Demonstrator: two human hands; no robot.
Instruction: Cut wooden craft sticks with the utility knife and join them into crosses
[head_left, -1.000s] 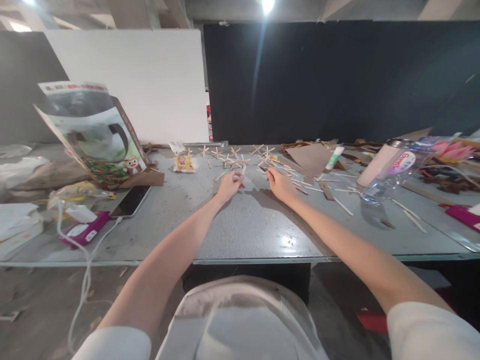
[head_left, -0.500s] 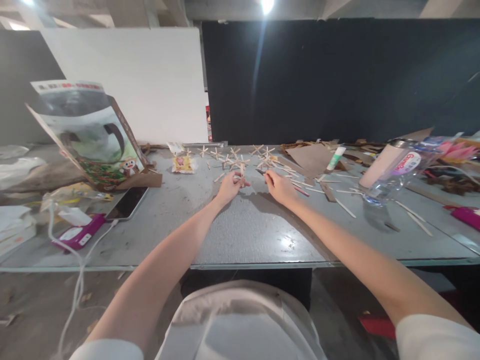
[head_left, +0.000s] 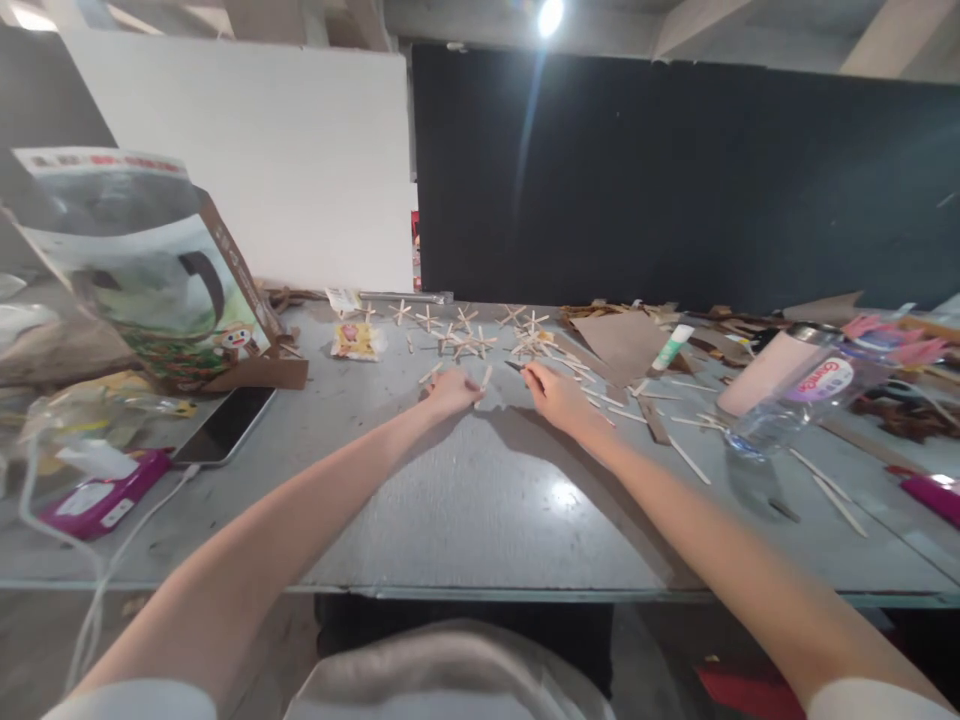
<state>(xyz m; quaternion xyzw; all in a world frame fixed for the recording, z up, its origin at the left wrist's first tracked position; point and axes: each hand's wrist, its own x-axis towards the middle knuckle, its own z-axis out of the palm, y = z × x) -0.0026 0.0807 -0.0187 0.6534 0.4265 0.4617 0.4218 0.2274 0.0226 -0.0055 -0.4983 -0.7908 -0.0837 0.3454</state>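
Both arms reach far over the grey table (head_left: 480,500). My left hand (head_left: 452,391) rests low on the tabletop with its fingers curled together beside a loose wooden stick (head_left: 487,376). My right hand (head_left: 553,394) is pinched on the end of a small dark tool or stick (head_left: 514,366) that I cannot make out. Just beyond both hands lie several star shapes made of crossed wooden sticks (head_left: 469,343).
A phone (head_left: 223,425) and a printed bag (head_left: 142,270) stand at the left, with a magenta pack (head_left: 94,495) and a white cable. Brown card (head_left: 621,340), a glue tube (head_left: 671,348), loose sticks, a pink tumbler (head_left: 769,370) and a clear bottle (head_left: 806,395) lie at the right.
My left hand has lowered onto the table and the stick it held upright now lies beside it. The view has tilted downward a little.
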